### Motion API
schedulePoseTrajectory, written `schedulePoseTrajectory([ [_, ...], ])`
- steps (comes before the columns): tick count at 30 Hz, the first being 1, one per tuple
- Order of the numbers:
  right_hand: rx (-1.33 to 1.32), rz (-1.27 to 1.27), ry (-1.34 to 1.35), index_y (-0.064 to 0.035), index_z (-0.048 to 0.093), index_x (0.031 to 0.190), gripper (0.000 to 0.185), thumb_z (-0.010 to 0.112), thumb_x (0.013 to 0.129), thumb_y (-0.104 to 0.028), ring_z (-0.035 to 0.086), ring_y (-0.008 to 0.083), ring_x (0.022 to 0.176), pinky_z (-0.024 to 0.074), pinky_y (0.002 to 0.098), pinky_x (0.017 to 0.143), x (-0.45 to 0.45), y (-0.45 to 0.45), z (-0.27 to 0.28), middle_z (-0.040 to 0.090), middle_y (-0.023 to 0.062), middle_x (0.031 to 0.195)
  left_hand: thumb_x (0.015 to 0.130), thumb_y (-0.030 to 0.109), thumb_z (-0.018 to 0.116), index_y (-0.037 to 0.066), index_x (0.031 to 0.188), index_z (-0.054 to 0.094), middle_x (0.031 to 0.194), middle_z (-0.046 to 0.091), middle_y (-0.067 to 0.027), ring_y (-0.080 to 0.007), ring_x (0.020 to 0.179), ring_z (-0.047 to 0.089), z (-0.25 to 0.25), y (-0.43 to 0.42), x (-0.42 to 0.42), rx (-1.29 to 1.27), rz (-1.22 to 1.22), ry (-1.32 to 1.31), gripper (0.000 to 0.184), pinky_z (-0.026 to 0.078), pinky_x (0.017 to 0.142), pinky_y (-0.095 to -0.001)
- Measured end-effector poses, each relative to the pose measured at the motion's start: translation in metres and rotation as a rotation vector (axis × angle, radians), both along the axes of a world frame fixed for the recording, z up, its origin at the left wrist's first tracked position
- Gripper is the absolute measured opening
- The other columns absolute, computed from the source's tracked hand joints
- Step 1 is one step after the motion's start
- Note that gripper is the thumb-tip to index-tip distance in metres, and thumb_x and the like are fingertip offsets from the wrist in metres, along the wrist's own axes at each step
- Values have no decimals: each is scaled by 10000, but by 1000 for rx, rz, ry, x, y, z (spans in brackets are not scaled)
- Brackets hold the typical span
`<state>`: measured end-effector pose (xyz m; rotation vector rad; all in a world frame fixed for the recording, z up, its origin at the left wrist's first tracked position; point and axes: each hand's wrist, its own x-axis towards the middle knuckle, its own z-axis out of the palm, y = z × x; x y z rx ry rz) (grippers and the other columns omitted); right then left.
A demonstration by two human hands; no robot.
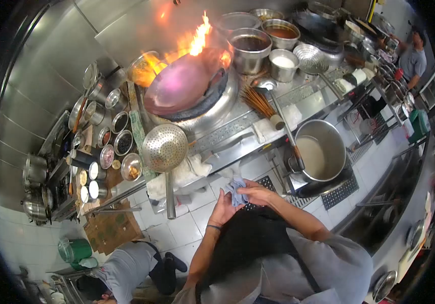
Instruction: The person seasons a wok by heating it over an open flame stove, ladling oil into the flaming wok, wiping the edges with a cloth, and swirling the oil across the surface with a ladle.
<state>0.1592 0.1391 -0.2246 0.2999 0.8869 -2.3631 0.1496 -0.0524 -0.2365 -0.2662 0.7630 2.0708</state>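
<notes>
In front of my dark apron, both hands are on a crumpled blue-grey cloth (236, 194). My left hand (221, 209) has its fingers against the cloth's left side, and my right hand (256, 193) grips it from the right. Beyond them, flames rise behind a tilted wok (182, 83) on the burner. A perforated strainer ladle (165, 147) rests near the counter's front edge, its handle sticking out towards me. Close by on that edge lies a bunched white cloth (193, 167).
A large pot (320, 147) with pale liquid stands at the right, a long-handled ladle (287, 126) reaching across it. Seasoning bowls (123, 143) line the left. A bamboo brush (262, 104) lies on the counter. One person (126, 268) bends low at lower left; another (413, 61) stands far right.
</notes>
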Motion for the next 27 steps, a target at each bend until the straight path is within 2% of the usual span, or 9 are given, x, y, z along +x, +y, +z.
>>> schedulePoseTrajectory([
  [2,392,4,55,29,437,1348,722,811,756,-145,566,219,1122,444,369,995,10,-9,17,587,140,1212,972,635,352,64,1451,353,1425,455,-98,-245,1292,466,0,5,13,5,-9,11,745,412,1059,-457],
  [5,564,147,108,57,435,1323,763,836,717,-174,551,245,1136,443,358,987,26,-4,-23,572,169,1223,995,545,416,70,1420,400,1371,503,-87,-222,1257,481,-12,10,38,-32,-64,50,638,431,1031,-407],
  [9,639,172,145,63,392,1366,814,829,719,-170,541,241,1132,441,360,972,40,11,-4,560,168,1218,998,378,530,55,1316,496,1245,593,-67,-190,1129,561,-43,3,56,-206,-86,-1,454,473,938,-353],
  [13,633,151,224,62,393,1371,695,746,805,-136,596,214,1031,516,326,854,38,21,-10,579,150,1174,995,281,552,19,1273,526,1221,617,-75,-218,1137,587,-30,13,49,-333,124,74,383,460,982,-395],
  [14,738,197,162,60,429,1338,547,667,870,-93,624,212,958,566,347,777,38,27,2,580,152,1165,998,249,549,-6,1247,540,1184,636,-84,-207,1086,615,-16,17,47,-359,200,138,356,485,950,-381],
  [18,202,42,-62,39,470,1296,392,586,939,-74,662,271,896,597,473,792,35,35,-26,595,148,1135,1009,214,541,6,1150,614,1082,676,-67,-164,932,655,-10,-1,34,-478,134,299,262,527,850,-326],
  [21,-67,44,-81,33,468,1277,349,567,965,-87,671,304,919,587,474,818,33,41,-15,596,153,1130,992,317,585,81,920,652,774,572,82,-14,624,442,20,1,32,-579,147,445,256,363,556,-191],
  [24,-157,51,-36,17,464,1243,315,500,1018,-200,650,312,993,579,461,807,34,41,33,592,146,1107,1004,339,561,64,891,651,756,568,76,-14,654,452,94,14,34,-612,183,505,311,374,566,-208],
  [27,-20,-5,-54,-2,474,1270,380,474,1030,-296,629,275,973,569,445,799,33,41,20,593,133,1084,996,365,570,27,787,622,632,523,51,-47,606,434,88,0,26,-818,152,768,401,357,519,-278],
])
